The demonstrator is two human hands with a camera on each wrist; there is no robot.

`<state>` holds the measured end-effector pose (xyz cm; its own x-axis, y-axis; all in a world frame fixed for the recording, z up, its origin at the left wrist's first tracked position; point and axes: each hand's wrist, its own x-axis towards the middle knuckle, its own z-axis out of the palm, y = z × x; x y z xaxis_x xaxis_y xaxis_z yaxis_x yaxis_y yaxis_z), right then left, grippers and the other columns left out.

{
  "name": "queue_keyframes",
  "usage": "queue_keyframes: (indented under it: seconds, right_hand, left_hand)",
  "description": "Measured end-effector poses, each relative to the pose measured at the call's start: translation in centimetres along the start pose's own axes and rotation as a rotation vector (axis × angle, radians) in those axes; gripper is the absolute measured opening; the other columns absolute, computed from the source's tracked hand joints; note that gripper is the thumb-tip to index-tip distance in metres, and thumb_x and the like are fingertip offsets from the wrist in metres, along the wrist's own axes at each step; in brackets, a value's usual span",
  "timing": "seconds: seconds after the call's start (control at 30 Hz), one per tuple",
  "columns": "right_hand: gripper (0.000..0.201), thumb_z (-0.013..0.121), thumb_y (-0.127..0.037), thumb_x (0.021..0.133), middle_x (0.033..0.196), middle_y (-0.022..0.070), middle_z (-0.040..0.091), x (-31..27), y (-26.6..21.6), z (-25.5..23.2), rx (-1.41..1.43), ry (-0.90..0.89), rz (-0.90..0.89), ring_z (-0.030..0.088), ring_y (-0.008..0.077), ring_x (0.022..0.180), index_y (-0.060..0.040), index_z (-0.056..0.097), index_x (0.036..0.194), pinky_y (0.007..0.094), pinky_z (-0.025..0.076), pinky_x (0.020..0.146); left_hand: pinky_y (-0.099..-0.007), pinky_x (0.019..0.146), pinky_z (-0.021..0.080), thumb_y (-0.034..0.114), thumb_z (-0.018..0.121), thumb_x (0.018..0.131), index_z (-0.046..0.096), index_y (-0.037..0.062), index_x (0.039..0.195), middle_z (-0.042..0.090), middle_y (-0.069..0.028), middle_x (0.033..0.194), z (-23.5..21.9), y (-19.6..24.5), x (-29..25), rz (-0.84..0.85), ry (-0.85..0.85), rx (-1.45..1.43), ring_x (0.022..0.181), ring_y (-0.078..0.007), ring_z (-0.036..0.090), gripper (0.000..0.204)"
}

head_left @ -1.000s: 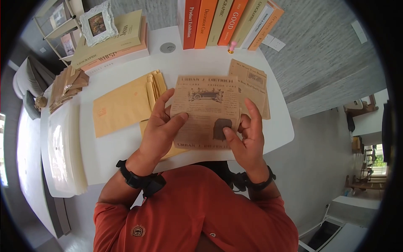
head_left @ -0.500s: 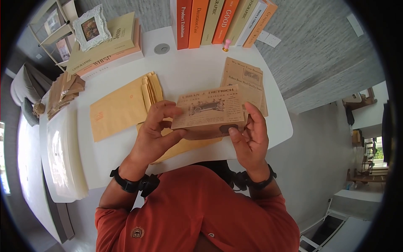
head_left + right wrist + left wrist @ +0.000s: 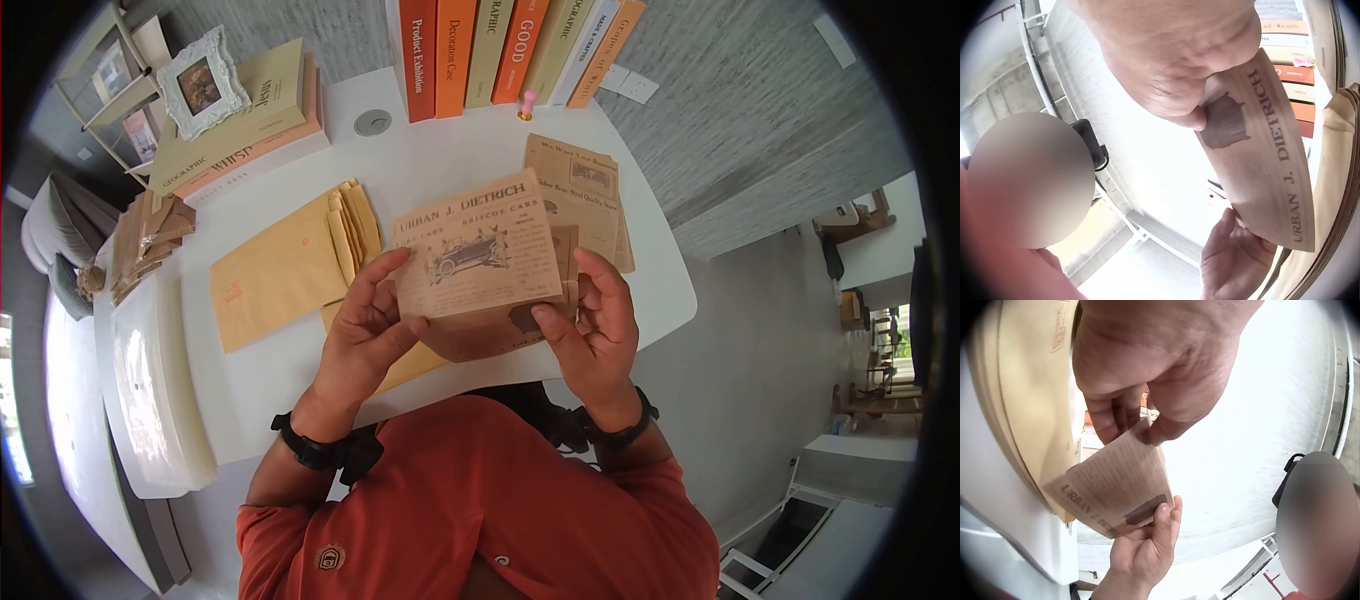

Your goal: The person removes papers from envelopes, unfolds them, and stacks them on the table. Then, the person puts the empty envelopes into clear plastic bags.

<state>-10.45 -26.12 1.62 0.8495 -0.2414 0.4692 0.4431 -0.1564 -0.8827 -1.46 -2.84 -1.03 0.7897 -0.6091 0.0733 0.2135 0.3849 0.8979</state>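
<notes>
A brown printed paper (image 3: pixel 475 255), headed "URBAN J. DIETRICH" above a drawing of an old car, is held up over the table's front edge. Its lower part bends toward the person's chest. My left hand (image 3: pixel 365 335) pinches the left edge between thumb and fingers. At the right edge my right hand (image 3: pixel 595 335) grips it, thumb against a dark printed patch (image 3: pixel 1227 122) near the lower corner. From the right wrist, the paper's lower strip (image 3: pixel 1272 187) looks bowed, with repeated lettering along its border.
Behind the paper lie more brown printed sheets (image 3: pixel 600 205). Yellow envelopes (image 3: pixel 270 275) are at the left, near clear plastic sleeves (image 3: pixel 155 400) and brown paper packets (image 3: pixel 150 235). Upright books (image 3: pixel 455 60), stacked books (image 3: pixel 250 140) and a white picture frame (image 3: pixel 230 85) line the back.
The paper, first nearly flat toward the head camera, tipped and bent across its lower part; its upper part now faces up more. Both hands keep hold of its sides.
</notes>
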Motion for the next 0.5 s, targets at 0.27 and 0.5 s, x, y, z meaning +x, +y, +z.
queue_keyframes:
  seconds: [0.27, 0.5]
  right_hand:
    - [0.047, 0.06, -0.015, 0.102, 0.122, 0.0193, 0.065, -0.3, 0.8, -0.4, -0.199, 0.01, -0.104, 0.065, 0.0222, 0.112, 0.005, 0.045, 0.142, 0.0325, 0.051, 0.095]
    - [0.044, 0.055, -0.013, 0.102, 0.121, 0.0234, 0.065, -0.6, 0.9, -0.7, -0.228, -0.082, -0.124, 0.068, 0.0323, 0.108, 0.0064, 0.046, 0.14, 0.0371, 0.052, 0.094]
  left_hand:
    - [-0.0293, 0.1, 0.047, -0.007, 0.066, 0.092, 0.038, 0.0071, 0.151, 0.061, -0.0058, 0.122, 0.5, -0.1, -0.8, -0.124, -0.012, -0.007, 0.116, -0.0123, 0.058, 0.066]
    - [-0.0269, 0.088, 0.048, -0.008, 0.068, 0.089, 0.065, 0.004, 0.12, 0.058, -0.002, 0.103, 0.7, -0.3, -0.8, -0.04, 0.096, 0.467, 0.093, -0.0094, 0.059, 0.033]
